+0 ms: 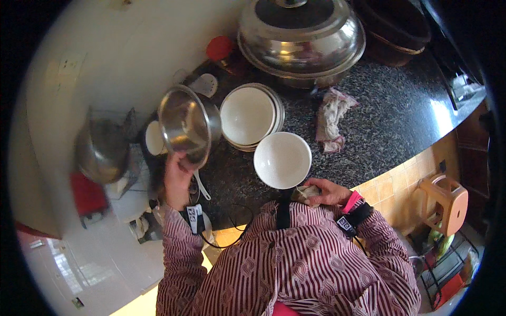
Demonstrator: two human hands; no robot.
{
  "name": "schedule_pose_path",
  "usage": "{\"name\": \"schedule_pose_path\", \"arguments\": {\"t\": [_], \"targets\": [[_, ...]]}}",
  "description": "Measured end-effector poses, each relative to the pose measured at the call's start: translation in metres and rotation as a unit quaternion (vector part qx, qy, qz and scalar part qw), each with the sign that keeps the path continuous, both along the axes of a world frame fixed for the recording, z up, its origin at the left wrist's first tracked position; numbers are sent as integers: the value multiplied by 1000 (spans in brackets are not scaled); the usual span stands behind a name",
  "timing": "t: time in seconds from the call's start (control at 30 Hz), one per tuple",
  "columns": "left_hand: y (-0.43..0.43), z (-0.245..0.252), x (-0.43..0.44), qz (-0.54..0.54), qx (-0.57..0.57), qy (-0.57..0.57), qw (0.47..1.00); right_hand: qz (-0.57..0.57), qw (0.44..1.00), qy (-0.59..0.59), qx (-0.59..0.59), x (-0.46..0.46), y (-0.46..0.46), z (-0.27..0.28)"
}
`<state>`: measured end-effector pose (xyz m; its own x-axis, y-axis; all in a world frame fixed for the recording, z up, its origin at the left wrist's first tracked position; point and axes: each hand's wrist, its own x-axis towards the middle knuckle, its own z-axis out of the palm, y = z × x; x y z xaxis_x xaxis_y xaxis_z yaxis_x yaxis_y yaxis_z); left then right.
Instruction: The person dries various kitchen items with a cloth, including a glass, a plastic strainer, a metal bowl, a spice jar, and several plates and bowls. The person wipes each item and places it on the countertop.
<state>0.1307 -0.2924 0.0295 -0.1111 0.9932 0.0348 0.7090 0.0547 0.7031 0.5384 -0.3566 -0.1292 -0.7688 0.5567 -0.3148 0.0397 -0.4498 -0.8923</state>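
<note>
My left hand [180,177] grips the rim of a stainless steel bowl [185,122], tilted on its side above the counter's left part. In my right hand [330,192] is a bunched cloth [307,193], close to my body at the counter's front edge. Just beyond that hand sits a white bowl [282,160], its inside facing up. Behind it, a stack of white plates or shallow bowls [248,115] rests on the dark speckled counter [379,114]. A white handle [202,185] shows below the steel bowl; what it belongs to is hidden.
A large lidded steel pot [300,51] stands at the back, beside a red-lidded jar [219,48]. A crumpled cloth [334,118] lies right of the plates. Another metal pan [102,150] is at far left. An orange plastic stool [444,203] stands on the floor at right.
</note>
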Motion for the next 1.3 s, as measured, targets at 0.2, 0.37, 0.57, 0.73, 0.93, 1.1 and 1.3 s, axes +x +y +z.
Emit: {"name": "schedule_pose_path", "arguments": {"t": [0.2,0.37,0.57,0.73,0.93,1.1,1.3], "targets": [[-89,-15,-15,234,-150,-362,890,-46,997,-25,-61,-34,-34,11],[-139,-19,-50,160,-43,-196,967,-65,992,-106,3,-85,-76,49],[-172,-35,-78,14,65,6,998,-127,976,-18,177,-155,-105,121],[-200,-44,-68,-69,-26,-13,997,-158,773,-111,605,-249,-81,110],[-224,-43,-82,-43,80,-31,995,-70,624,-244,739,-286,-85,76],[-227,-53,-74,56,100,-15,993,65,803,-291,515,-298,-109,62],[-226,-54,-60,89,167,10,982,55,928,3,368,-305,-76,108]]}}
